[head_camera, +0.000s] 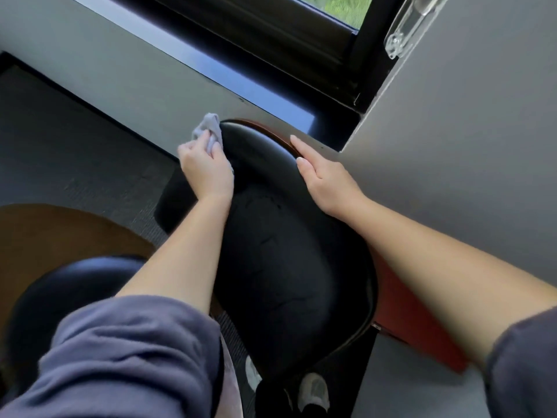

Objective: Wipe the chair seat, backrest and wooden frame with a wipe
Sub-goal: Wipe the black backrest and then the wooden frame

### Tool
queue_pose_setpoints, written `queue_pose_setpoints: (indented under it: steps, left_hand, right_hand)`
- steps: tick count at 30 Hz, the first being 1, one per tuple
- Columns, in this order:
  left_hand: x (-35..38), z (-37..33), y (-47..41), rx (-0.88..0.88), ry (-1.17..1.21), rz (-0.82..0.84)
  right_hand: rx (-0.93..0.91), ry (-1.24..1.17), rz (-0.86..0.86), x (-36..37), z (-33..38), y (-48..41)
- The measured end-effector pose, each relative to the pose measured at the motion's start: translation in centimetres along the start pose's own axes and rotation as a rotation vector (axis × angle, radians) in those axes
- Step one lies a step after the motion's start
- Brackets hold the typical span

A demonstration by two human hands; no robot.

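Note:
A chair with a black padded backrest [280, 251] and a reddish wooden frame [283, 135] stands below me, its top edge toward the wall. My left hand [206, 170] grips a crumpled pale grey wipe [208, 129] and presses it against the left top corner of the backrest. My right hand [325, 179] lies flat on the right top edge of the backrest, fingers together and touching the wooden rim. The reddish wood [413, 324] shows again at the lower right, under my right forearm. The chair seat is hidden.
A grey wall [126, 86] and a dark window sill [241, 82] run just behind the chair. A grey wall panel [467, 131] stands close on the right. A second black chair [69, 285] and a brown round table [60, 233] are at the left. Grey carpet [75, 152] covers the floor.

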State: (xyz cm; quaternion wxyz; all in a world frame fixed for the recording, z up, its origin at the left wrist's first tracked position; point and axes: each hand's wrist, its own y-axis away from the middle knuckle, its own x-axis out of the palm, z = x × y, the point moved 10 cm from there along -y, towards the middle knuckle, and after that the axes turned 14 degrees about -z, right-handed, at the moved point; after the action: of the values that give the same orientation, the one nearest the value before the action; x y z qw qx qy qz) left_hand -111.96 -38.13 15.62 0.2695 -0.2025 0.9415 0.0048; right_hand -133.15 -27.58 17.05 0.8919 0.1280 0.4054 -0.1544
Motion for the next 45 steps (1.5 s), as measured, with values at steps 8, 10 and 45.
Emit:
queue_pose_setpoints:
  steps: [8, 10, 45]
  left_hand:
    - [-0.5, -0.4, 0.7, 0.092, 0.07, -0.021]
    - [-0.3, -2.5, 3.8, 0.217, 0.105, 0.009]
    - [-0.5, -7.2, 13.4, 0.52, -0.021, 0.159]
  right_hand:
    - [0.017, -0.019, 0.013, 0.2, -0.2, -0.2]
    - [0.028, -0.023, 0.009, 0.2, -0.5, -0.2]
    - [0.062, -0.41, -0.031, -0.6, -1.1, -0.8]
